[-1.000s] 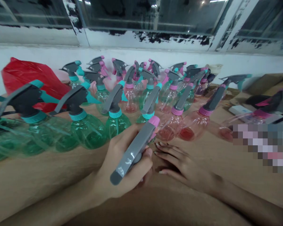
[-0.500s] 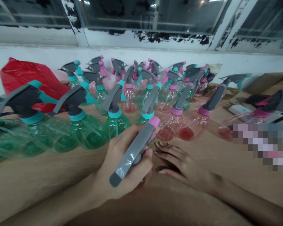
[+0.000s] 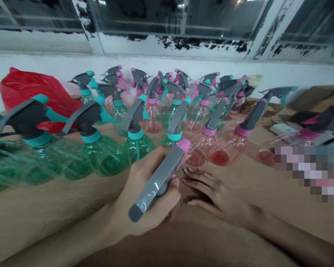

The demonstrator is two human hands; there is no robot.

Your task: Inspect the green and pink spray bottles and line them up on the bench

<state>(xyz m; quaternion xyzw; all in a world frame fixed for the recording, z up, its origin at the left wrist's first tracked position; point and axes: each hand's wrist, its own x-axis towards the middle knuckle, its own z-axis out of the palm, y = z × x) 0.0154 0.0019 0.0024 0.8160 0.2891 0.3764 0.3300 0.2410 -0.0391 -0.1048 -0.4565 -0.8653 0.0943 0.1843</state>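
My left hand is closed around the neck of a spray bottle. Its grey sprayer head slants up and away from me and ends in a pink nozzle. The body of this bottle is mostly hidden under the hand. My right hand lies on the wooden table, palm down with fingers stretched out and a little apart, close to the left hand and holding nothing. Just beyond the hands stand a green bottle with a turquoise collar and a pink bottle with a pink collar.
Green spray bottles line the front left, pink ones the right. Several more crowd behind them towards the white wall. A red plastic bag lies at the back left. Cardboard is at the back right.
The held sprayer's pink nozzle has shifted slightly to the right. My right hand and the standing bottles have stayed where they were.
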